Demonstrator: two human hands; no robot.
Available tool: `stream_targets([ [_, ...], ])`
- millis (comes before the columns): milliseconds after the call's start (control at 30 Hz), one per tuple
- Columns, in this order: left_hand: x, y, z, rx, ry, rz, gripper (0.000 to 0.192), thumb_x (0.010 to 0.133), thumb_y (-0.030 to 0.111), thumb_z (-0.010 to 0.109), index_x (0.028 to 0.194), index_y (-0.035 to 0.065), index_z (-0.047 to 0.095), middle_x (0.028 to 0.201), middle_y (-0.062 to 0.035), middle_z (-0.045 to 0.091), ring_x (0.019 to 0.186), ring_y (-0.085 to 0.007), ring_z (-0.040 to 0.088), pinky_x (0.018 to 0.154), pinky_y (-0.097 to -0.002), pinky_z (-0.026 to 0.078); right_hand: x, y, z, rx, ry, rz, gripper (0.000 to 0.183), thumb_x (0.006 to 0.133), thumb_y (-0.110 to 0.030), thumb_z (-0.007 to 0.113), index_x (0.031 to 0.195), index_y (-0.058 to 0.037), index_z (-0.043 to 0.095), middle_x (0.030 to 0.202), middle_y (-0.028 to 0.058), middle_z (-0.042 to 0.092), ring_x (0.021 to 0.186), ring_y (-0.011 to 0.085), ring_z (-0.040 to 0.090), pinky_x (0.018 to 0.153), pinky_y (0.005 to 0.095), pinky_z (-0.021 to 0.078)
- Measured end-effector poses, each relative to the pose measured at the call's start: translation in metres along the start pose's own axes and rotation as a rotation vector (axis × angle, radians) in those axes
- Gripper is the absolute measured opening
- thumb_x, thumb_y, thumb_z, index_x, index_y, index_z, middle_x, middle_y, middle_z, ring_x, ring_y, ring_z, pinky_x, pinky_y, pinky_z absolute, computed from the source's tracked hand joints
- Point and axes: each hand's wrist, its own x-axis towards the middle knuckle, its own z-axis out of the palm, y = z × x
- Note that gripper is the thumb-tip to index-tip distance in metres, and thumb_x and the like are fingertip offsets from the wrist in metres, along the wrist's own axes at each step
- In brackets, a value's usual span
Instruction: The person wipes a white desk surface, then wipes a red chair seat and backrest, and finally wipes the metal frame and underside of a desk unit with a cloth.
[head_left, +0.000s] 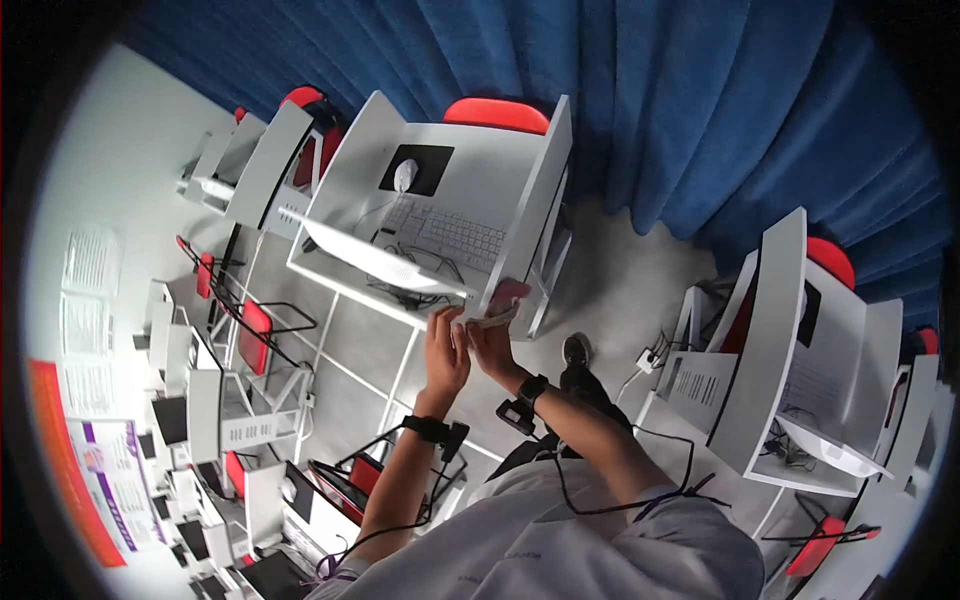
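Both of my hands are raised close together at the near corner of a white desk with side panels (517, 202). My right hand (491, 345) pinches a small, soft-looking item, pinkish and whitish (506, 300), in front of the desk's side panel; its kind is unclear. My left hand (448, 352) is just beside it, fingers raised and slightly bent, with nothing plainly in them. Beyond the hands, the desk bears a white monitor (375, 255), a white keyboard (450, 232), a black mouse pad (435, 161) with a white mouse (405, 175), and tangled black cables (412, 296).
A red chair (495, 114) is behind the desk, before a blue curtain (675, 97). Another white desk (765, 337) is at the right, with a power socket (646, 360) and cables by it. Folding red chairs (255, 337) and more desks line the left.
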Motion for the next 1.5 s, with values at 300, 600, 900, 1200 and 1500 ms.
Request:
stream_targets([
  [300, 0.020, -0.024, 0.042, 0.040, -0.195, -0.065, 0.036, 0.101, 0.018, 0.036, 0.127, -0.0056, 0.044, 0.123, -0.0245, 0.050, 0.113, -0.0406, 0.050, 0.099, -0.0456, 0.040, 0.130, -0.003, -0.055, 0.217, 0.495, -0.032, 0.038, 0.101, -0.031, 0.042, 0.085, 0.0022, 0.050, 0.081, 0.0170, 0.047, 0.079, 0.0312, 0.044, 0.075, 0.0444, 0.0361],
  [600, 0.021, -0.020, 0.050, 0.175, -0.335, -0.165, 0.047, 0.091, 0.006, 0.043, 0.137, -0.0028, 0.040, 0.125, -0.0260, 0.051, 0.112, -0.0423, 0.052, 0.096, -0.0463, 0.044, 0.330, 0.026, -0.195, 0.293, 0.589, 0.031, 0.046, 0.102, -0.040, 0.037, 0.113, 0.0032, 0.052, 0.110, 0.0169, 0.053, 0.106, 0.0292, 0.050, 0.091, 0.0400, 0.0390],
  [900, 0.023, -0.014, 0.050, 0.172, -0.327, -0.229, 0.044, 0.095, 0.011, 0.040, 0.137, -0.0016, 0.042, 0.120, -0.0263, 0.053, 0.106, -0.0421, 0.055, 0.091, -0.0449, 0.047, 0.348, 0.066, -0.206, 0.246, 0.602, 0.044, 0.049, 0.102, -0.041, 0.038, 0.119, 0.0037, 0.049, 0.117, 0.0180, 0.051, 0.110, 0.0300, 0.049, 0.095, 0.0394, 0.0373],
  [1200, 0.021, -0.021, 0.049, 0.114, -0.329, -0.192, 0.043, 0.098, 0.018, 0.036, 0.133, -0.0053, 0.043, 0.117, -0.0283, 0.053, 0.104, -0.0443, 0.055, 0.092, -0.0454, 0.045, 0.118, 0.073, -0.058, 0.227, 0.558, 0.220, 0.052, 0.101, -0.042, 0.039, 0.125, 0.0043, 0.046, 0.124, 0.0192, 0.049, 0.115, 0.0308, 0.047, 0.099, 0.0388, 0.0357],
  [1500, 0.002, -0.049, 0.026, -0.469, -0.204, -0.401, 0.057, 0.104, 0.040, 0.026, 0.130, -0.0071, 0.047, 0.130, -0.0214, 0.054, 0.124, -0.0281, 0.049, 0.103, -0.0410, 0.040, 0.015, 0.041, 0.030, 0.032, 0.289, 0.083, 0.056, 0.101, -0.043, 0.039, 0.131, 0.0048, 0.043, 0.131, 0.0203, 0.048, 0.120, 0.0316, 0.046, 0.102, 0.0382, 0.0341],
])
